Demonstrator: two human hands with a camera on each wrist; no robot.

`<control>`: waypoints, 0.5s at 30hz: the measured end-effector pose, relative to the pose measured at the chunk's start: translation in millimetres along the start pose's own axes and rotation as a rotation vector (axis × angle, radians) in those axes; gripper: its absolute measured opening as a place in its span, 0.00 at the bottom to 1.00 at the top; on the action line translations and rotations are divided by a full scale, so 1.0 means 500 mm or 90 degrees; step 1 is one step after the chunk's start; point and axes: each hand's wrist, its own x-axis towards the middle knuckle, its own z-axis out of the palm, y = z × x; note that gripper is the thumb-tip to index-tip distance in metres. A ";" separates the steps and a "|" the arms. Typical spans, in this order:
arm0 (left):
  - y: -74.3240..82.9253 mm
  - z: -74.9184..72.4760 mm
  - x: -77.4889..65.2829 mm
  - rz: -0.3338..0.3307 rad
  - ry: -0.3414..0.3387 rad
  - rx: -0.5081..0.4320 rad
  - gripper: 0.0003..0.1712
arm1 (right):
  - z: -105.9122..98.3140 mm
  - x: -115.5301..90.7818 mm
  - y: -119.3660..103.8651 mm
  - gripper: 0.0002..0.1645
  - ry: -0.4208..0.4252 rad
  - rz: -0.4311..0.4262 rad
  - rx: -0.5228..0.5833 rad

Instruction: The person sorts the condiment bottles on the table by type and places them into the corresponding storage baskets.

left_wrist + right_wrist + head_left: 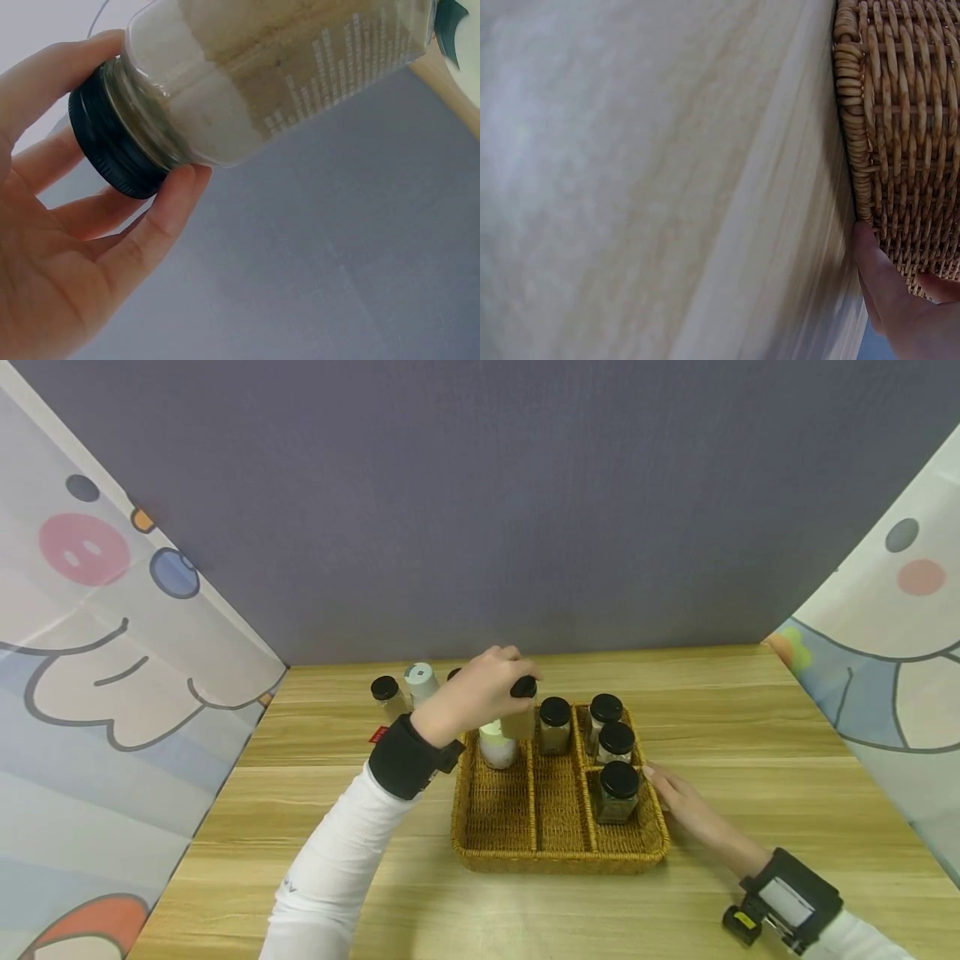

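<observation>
My left hand [486, 687] grips a clear spice jar [247, 75] by its black lid, fingers and thumb round the lid. The jar holds brownish powder and hangs over the back of the woven basket [497, 862]. Just beside it, a white bottle with a pale green cap [498, 748] stands in the left compartment. A black-lidded jar [554, 727] stands at the back of the middle compartment. My right hand [693, 810] touches the basket's right side, its fingers [877, 262] extended along the lower edge of the wicker wall.
In the right-hand compartments stand two jars [617, 740] at the back and one jar [618, 793] in front. Left of the basket, a black-lidded jar [388, 695] and a pale-capped bottle [422, 680] stand on the wooden table [300, 810]. A grey panel [480, 527] rises behind.
</observation>
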 end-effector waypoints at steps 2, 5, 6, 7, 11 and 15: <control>0.004 0.004 0.002 0.006 -0.001 0.005 0.17 | -0.001 0.000 0.000 0.39 -0.001 0.004 -0.002; 0.010 0.010 0.007 0.015 -0.004 0.010 0.18 | -0.001 0.000 0.000 0.39 -0.002 0.006 -0.003; 0.013 0.012 0.009 0.017 -0.007 0.012 0.18 | -0.001 0.000 0.000 0.40 -0.001 0.006 -0.004; 0.015 0.014 0.010 0.020 -0.010 0.014 0.18 | -0.001 0.000 0.000 0.40 0.000 0.006 -0.003; 0.025 0.023 0.017 0.032 -0.018 0.013 0.18 | 0.000 0.000 0.001 0.39 0.001 0.000 -0.002; 0.034 0.036 0.019 0.052 -0.016 0.016 0.18 | 0.001 -0.001 0.002 0.39 0.000 -0.003 -0.006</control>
